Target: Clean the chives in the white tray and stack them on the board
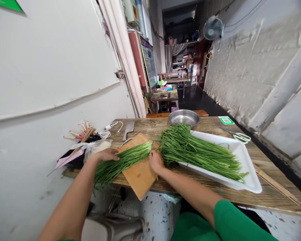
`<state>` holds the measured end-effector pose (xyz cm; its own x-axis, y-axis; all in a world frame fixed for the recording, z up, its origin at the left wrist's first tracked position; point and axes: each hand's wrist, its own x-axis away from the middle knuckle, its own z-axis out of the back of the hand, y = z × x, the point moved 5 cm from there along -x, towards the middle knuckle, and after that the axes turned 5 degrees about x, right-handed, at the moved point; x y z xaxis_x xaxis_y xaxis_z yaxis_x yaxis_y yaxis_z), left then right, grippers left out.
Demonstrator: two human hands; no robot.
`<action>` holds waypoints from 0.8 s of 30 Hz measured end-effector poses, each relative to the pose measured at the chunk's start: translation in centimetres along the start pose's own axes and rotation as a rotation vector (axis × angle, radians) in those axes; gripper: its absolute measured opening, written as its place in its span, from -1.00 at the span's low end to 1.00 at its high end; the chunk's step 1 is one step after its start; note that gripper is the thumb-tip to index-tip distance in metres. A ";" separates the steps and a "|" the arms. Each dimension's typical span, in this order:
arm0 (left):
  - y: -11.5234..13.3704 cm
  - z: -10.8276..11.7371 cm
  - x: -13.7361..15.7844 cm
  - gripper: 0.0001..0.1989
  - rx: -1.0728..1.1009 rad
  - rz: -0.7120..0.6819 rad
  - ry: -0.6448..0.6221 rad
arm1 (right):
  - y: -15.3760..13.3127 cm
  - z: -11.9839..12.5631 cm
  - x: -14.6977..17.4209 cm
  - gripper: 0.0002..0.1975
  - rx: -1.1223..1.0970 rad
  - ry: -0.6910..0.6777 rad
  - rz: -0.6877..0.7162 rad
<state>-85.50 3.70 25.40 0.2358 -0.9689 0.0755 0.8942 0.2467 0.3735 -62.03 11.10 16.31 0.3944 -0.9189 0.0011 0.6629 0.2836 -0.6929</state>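
A bundle of garlic chives (pixel 130 156) lies slantwise over a wooden cutting board (pixel 140 177), pale cut ends to the right, green tips hanging past the table's front edge. My left hand (pixel 106 155) grips the leafy part from its far side, fingers partly hidden. At the pale ends, my right hand (pixel 156 161) is closed with its fingertips pinched together on the stalks. To the right, a large heap of garlic chives (pixel 198 150) fills much of a white tray (pixel 249 170). A cleaver (pixel 128 130) rests on the table beyond the board.
On the wooden table (pixel 150 124) stand a steel bowl (pixel 184 117) at the back and scissors (pixel 238 136) behind the tray. Thin wooden skewers (pixel 278 185) lie at the right. A black container (pixel 72 159), a plastic bag (pixel 99 146) and a white cable (pixel 107 131) are at the left, by the wall.
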 end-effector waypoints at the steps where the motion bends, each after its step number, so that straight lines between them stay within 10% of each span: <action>1: 0.8 -1.1 -0.4 -0.37 -0.065 -0.019 -0.067 | 0.2 -0.1 0.2 -0.81 0.008 -0.007 0.003; 9: 9.6 -9.8 -3.1 -0.19 -0.373 -0.389 0.158 | 0.8 0.4 0.7 -0.82 0.030 -0.001 0.055; 24: 9.7 -13.9 -4.6 -0.46 -0.373 -0.335 0.201 | 0.8 0.0 -0.1 -0.77 0.053 -0.025 0.021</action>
<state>-72.64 10.79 15.82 -0.0497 -0.9819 -0.1830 0.9988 -0.0489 -0.0092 -61.58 11.45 15.77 0.4240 -0.9057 0.0056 0.6865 0.3173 -0.6542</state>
